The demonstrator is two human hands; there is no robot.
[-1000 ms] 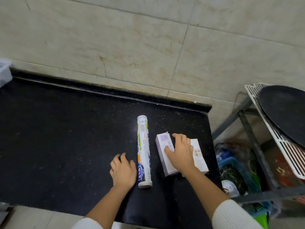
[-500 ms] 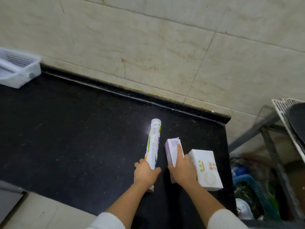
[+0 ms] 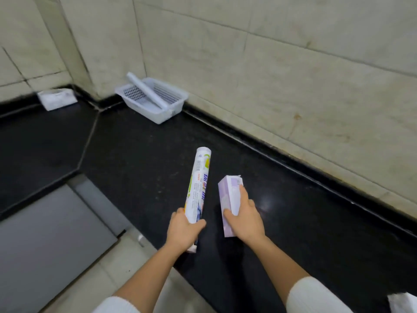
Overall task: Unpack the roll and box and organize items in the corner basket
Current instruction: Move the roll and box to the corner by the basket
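My left hand grips the near end of a printed white roll, lifted above the black counter and pointing away from me. My right hand holds a lilac and white box, also raised off the counter, just right of the roll. The white perforated corner basket stands against the wall at the far left, with a plain white roll lying slanted in it.
A white packet lies on the counter in the far left corner. A grey panel and pale floor tiles sit below the counter's front edge. The corner of a white box shows at the bottom right.
Both hands have lifted the roll and the lilac box off the counter. The view has swung left, bringing the corner basket into sight and leaving the white box at the right edge.
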